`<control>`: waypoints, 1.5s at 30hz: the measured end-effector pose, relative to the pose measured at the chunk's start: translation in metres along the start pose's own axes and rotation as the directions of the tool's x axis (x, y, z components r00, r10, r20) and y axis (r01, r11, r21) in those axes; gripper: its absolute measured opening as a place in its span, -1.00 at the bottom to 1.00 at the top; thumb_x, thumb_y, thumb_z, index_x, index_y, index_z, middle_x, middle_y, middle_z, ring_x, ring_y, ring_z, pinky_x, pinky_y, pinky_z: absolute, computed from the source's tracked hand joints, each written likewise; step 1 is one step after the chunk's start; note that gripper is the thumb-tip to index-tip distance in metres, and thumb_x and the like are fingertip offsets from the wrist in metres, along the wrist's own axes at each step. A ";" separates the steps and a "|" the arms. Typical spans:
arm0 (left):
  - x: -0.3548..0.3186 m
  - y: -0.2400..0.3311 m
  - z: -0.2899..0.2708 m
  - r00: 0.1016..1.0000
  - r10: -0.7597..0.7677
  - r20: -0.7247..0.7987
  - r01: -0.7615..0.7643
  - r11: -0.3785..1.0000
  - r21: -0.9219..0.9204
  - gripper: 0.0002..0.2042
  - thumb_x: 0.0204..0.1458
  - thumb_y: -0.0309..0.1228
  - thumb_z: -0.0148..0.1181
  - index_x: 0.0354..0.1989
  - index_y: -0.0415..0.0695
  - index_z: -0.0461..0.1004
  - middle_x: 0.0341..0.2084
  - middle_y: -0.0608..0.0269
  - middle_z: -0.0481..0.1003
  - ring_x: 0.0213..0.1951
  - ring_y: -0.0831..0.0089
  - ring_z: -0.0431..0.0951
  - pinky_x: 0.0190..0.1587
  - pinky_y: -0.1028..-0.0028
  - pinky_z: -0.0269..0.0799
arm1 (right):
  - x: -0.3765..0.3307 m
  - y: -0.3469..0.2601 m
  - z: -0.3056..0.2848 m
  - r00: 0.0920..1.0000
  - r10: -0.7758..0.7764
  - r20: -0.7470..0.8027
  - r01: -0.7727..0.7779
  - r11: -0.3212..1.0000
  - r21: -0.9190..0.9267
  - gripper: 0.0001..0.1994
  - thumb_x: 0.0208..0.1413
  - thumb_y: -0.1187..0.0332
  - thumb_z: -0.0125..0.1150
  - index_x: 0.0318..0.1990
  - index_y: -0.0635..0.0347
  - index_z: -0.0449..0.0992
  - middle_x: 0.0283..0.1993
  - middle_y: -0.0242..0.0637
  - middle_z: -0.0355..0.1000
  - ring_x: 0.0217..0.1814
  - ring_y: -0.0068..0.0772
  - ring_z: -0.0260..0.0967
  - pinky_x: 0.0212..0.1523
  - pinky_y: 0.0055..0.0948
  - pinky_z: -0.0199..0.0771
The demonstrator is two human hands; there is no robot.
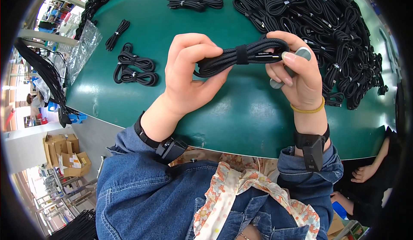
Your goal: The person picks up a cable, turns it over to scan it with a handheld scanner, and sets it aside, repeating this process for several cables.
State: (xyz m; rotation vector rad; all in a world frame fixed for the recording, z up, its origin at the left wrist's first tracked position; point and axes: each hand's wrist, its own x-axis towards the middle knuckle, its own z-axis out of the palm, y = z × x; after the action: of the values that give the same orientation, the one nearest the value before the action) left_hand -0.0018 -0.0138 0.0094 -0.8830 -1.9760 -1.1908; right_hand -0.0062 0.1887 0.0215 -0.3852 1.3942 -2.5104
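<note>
Both hands hold up a coiled black braided cable [254, 53] above the green table. A black strap wraps round the middle of its bundle. At the bundle's left end, my left hand [189, 72] grips the loops between thumb and fingers. My right hand [299, 66] pinches the right end, where a slim connector with a metal tip lies along the coil. Grey-green covers [303, 53] sit on some of the right hand's fingertips.
A large heap of bundled black cables [322, 25] covers the table's right side. Several more bundles [137, 68] lie at the left and far middle. A clear plastic bag [86, 46] and hanging black cables [41, 74] are at the left edge. Another person's hand [365, 173] shows at right.
</note>
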 end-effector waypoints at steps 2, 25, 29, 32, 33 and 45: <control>0.001 0.000 0.000 1.000 0.008 -0.001 -0.008 1.000 0.001 -0.59 -0.43 -0.71 0.24 -0.31 -0.20 0.32 -0.39 0.15 0.31 -0.42 0.42 0.36 -0.48 0.56 0.32 | -0.001 0.000 0.000 1.000 0.015 -0.009 -0.015 0.999 0.043 -0.64 -0.12 0.43 -0.01 -0.11 0.39 0.30 -0.41 -0.28 0.33 -0.76 -0.78 -0.04 -0.64 -0.69 0.03; 0.002 0.006 0.002 0.969 -0.246 -0.037 0.230 0.943 -0.243 -0.61 -0.40 -0.65 0.32 -0.34 -0.24 0.30 -0.43 0.21 0.36 -0.44 0.51 0.39 -0.41 0.58 0.34 | 0.005 0.005 0.004 0.985 0.002 -0.171 -0.050 0.959 -0.278 -0.69 -0.04 0.39 -0.07 -0.13 0.37 0.31 -0.39 -0.31 0.33 -0.76 -0.75 -0.03 -0.65 -0.74 0.02; 0.002 0.008 -0.003 0.828 -0.556 0.072 0.525 0.724 -0.448 -0.75 -0.24 -0.52 0.29 -0.43 -0.23 0.30 -0.57 0.32 0.36 -0.56 0.62 0.34 -0.46 0.63 0.28 | 0.003 0.007 0.012 0.985 -0.081 -0.153 0.016 0.922 -0.387 -0.69 0.02 0.29 -0.05 -0.17 0.37 0.35 -0.50 -0.35 0.32 -0.76 -0.75 -0.04 -0.68 -0.74 -0.01; 0.002 -0.001 -0.008 0.631 -0.726 0.274 0.754 0.491 -0.436 -0.75 -0.04 -0.26 0.11 -0.57 -0.19 0.30 -0.73 0.38 0.32 -0.67 0.66 0.26 -0.54 0.67 0.17 | 0.003 0.005 0.007 0.983 0.005 -0.186 -0.078 0.919 -0.387 -0.70 0.05 0.21 -0.05 -0.30 0.33 0.39 -0.62 -0.40 0.27 -0.77 -0.75 -0.05 -0.71 -0.74 -0.03; 0.001 -0.002 -0.009 0.631 -0.726 0.272 0.754 0.492 -0.435 -0.75 -0.04 -0.26 0.11 -0.57 -0.19 0.30 -0.73 0.38 0.32 -0.67 0.66 0.26 -0.54 0.67 0.17 | 0.003 0.005 0.005 0.978 0.049 -0.203 -0.126 0.914 -0.385 -0.69 0.06 0.17 -0.04 -0.37 0.31 0.41 -0.68 -0.43 0.24 -0.77 -0.75 -0.06 -0.72 -0.74 -0.04; 0.002 0.001 -0.004 0.420 -0.699 0.579 0.893 0.206 -0.400 -0.52 0.09 -0.11 -0.31 -0.60 -0.27 0.35 -0.89 0.30 0.19 -0.80 0.58 0.13 -0.70 0.61 0.02 | 0.005 0.002 0.013 0.935 0.105 -0.339 -0.228 0.910 -0.346 -0.64 0.10 0.10 -0.07 -0.62 0.14 0.32 -0.80 -0.51 0.14 -0.81 -0.77 -0.04 -0.79 -0.74 -0.08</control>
State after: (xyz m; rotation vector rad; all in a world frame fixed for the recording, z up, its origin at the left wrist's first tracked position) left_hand -0.0017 -0.0164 0.0127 -0.1602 -2.3186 -2.6985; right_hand -0.0065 0.1762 0.0272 0.0796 1.9559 -2.2205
